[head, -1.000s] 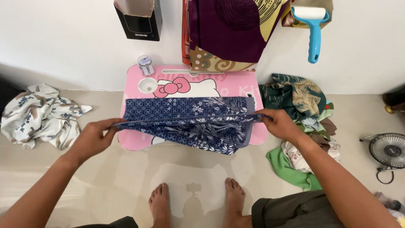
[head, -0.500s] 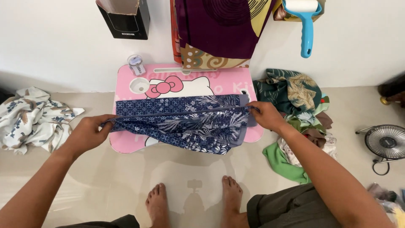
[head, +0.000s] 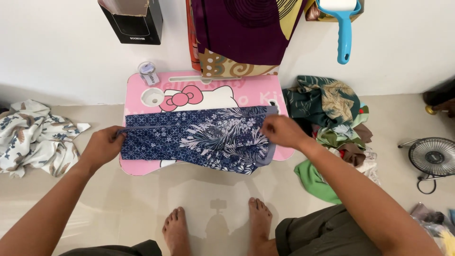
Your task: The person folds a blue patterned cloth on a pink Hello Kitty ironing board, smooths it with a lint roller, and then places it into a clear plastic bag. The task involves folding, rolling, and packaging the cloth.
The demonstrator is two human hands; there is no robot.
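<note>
A dark blue patterned cloth (head: pixel 199 140) lies folded across a small pink cartoon-cat table (head: pixel 237 90). My left hand (head: pixel 102 147) pinches the cloth's left end at the table's left edge. My right hand (head: pixel 282 130) grips the right end, over the table's right side. The cloth lies mostly flat, with a bunched fold near the front right edge. A small clear jar (head: pixel 148 72) stands at the table's back left corner.
A white floral cloth (head: pixel 33 137) lies on the floor at left. A pile of green and mixed clothes (head: pixel 332 123) sits at right, a small fan (head: pixel 433 156) further right. Purple fabric (head: pixel 246 28), a black box (head: pixel 135 21) and a blue lint roller (head: pixel 343 28) are along the wall. My bare feet (head: pixel 218 227) stand below the table.
The cloth has come down from a sagging hold onto the table. My right hand has moved inward to the left over the table; my left hand stays at the left end.
</note>
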